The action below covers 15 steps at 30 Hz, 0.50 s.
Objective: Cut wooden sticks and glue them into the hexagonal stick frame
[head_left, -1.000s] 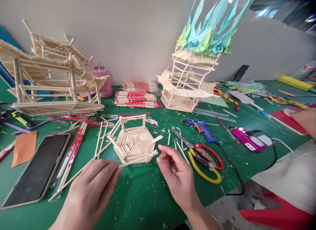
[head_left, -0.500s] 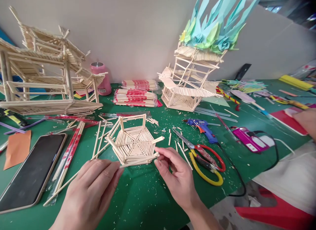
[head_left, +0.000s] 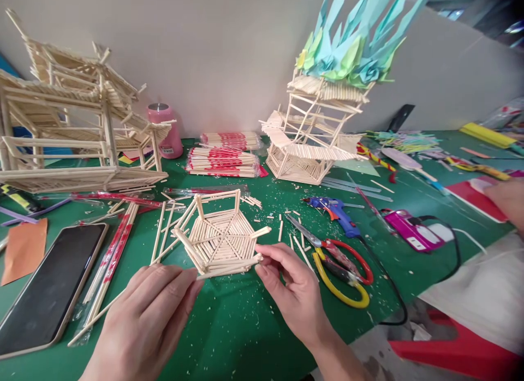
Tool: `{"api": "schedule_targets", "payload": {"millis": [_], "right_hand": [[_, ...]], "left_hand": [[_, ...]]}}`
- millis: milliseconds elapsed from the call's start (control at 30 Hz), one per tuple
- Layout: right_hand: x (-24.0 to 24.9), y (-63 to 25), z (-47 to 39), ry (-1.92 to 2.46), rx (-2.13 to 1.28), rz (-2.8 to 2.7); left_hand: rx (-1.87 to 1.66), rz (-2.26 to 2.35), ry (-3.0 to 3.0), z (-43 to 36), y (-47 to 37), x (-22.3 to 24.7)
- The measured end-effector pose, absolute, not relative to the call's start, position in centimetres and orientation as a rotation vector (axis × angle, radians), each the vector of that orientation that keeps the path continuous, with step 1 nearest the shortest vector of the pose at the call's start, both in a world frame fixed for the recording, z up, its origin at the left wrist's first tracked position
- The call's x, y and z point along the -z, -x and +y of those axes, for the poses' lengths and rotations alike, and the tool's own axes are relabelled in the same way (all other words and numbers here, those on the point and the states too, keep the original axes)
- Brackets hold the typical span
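A small hexagonal frame of thin wooden sticks (head_left: 223,243) lies on the green table, with a web-like floor and short upright posts at several corners. My left hand (head_left: 151,310) is closed at its near left corner, pinching one end of a wooden stick (head_left: 225,273) that runs along the near edge. Thumb and forefinger of my right hand (head_left: 289,285) close on the other end of this stick, by the near right corner. Whether the stick touches the frame all along, I cannot tell. Blue glue gun (head_left: 338,213) and scissors (head_left: 339,266) lie right of the frame.
Larger stick models stand behind, one left (head_left: 77,113), one right (head_left: 315,135) topped with paper leaves. Bundled sticks (head_left: 223,162) and a pink bottle (head_left: 166,132) are at the back. A phone (head_left: 51,288) lies left. Another person's arm (head_left: 505,198) shows at right, near a purple power strip (head_left: 417,231).
The view has shifted very slightly, so things at left sit a little further left. Both hands keep the same grip on the stick.
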State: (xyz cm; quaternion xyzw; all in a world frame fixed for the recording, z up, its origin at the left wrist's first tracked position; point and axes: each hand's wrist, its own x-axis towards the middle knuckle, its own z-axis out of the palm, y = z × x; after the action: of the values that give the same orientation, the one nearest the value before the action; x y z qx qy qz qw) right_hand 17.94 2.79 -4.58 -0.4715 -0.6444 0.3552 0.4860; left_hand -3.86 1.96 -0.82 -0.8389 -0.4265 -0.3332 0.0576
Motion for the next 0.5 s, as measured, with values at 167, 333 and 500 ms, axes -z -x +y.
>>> {"api": "schedule_targets", "payload": {"millis": [167, 333, 500], "right_hand": [[4.37, -17.97, 2.77, 1.143, -0.856, -1.568], [4.3, -17.88, 2.81, 1.148, -0.839, -1.575], [4.14, -17.77, 2.96, 1.151, -0.826, -1.573]], "left_hand": [[1.01, -1.267, 2.525, 2.11, 3.72, 0.49], [1.001, -1.264, 2.528, 2.03, 3.73, 0.64], [1.009, -1.285, 2.524, 1.92, 3.77, 0.93]]}}
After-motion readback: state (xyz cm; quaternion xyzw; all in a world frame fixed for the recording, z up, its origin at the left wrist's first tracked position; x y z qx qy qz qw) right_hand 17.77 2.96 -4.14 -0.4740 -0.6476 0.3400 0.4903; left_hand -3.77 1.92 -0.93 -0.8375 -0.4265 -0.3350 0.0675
